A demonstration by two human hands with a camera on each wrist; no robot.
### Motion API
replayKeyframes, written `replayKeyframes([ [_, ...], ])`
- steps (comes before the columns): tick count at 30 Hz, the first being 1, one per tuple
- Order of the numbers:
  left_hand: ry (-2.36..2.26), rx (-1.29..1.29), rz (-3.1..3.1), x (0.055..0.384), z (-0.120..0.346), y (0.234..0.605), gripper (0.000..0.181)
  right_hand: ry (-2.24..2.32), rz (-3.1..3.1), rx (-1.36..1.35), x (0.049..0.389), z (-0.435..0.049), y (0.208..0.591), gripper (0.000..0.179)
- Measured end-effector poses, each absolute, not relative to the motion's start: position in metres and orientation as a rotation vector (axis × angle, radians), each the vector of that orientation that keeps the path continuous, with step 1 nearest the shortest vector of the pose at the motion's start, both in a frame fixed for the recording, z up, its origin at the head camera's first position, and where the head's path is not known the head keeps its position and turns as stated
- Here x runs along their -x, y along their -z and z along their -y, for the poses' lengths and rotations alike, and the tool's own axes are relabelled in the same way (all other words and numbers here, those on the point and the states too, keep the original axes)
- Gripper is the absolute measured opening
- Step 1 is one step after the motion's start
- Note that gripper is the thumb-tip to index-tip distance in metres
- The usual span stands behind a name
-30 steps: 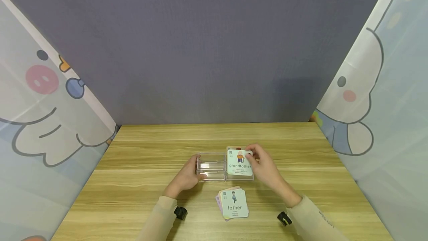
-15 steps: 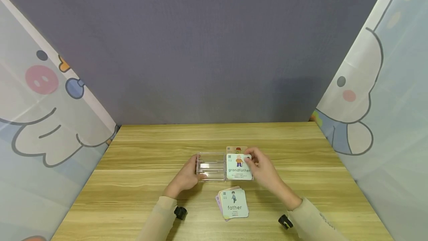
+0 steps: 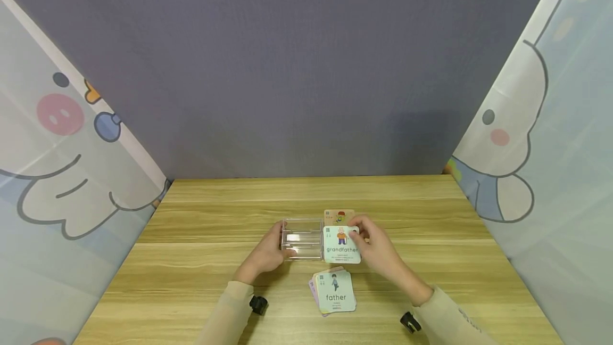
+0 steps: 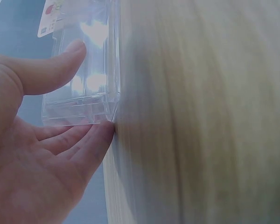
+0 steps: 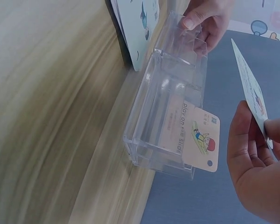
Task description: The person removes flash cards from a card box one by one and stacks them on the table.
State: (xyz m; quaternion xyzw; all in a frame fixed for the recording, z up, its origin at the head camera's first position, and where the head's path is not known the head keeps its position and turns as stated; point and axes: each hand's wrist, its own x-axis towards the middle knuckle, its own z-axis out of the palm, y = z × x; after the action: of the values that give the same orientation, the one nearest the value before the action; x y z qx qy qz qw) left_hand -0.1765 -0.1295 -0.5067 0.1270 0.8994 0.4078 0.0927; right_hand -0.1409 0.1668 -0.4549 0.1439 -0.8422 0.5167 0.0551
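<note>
A clear plastic card box (image 3: pixel 303 239) with slots stands on the wooden table. My left hand (image 3: pixel 266 249) grips its left end, thumb at the near side and fingers beyond it, as the left wrist view also shows. My right hand (image 3: pixel 378 246) pinches a white "grandfather" card (image 3: pixel 342 252) by its upper right corner. In the right wrist view this card (image 5: pixel 249 84) is apart from the box, above it. An orange "play on the slide" card (image 5: pixel 198 135) leans in the box's right part, its top sticking out past the rim.
A fanned stack of cards (image 3: pixel 335 294) lies just in front of the box, a "father" card on top. The wooden table (image 3: pixel 201 217) ends at a grey back panel (image 3: pixel 306 95). Curtains with cartoon animals (image 3: pixel 507 137) hang at both sides.
My right hand has moved the "grandfather" card toward me and slightly left, uncovering more of the orange card. My left hand, the box and the stack have stayed put.
</note>
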Motion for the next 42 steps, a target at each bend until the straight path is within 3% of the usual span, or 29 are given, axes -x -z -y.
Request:
replayKeyframes([
  [42, -1.233, -0.378, -2.664, 0.178, 0.129, 0.508, 0.085, -1.569, 2.701, -0.483, 0.127, -0.167, 0.474, 0.018],
])
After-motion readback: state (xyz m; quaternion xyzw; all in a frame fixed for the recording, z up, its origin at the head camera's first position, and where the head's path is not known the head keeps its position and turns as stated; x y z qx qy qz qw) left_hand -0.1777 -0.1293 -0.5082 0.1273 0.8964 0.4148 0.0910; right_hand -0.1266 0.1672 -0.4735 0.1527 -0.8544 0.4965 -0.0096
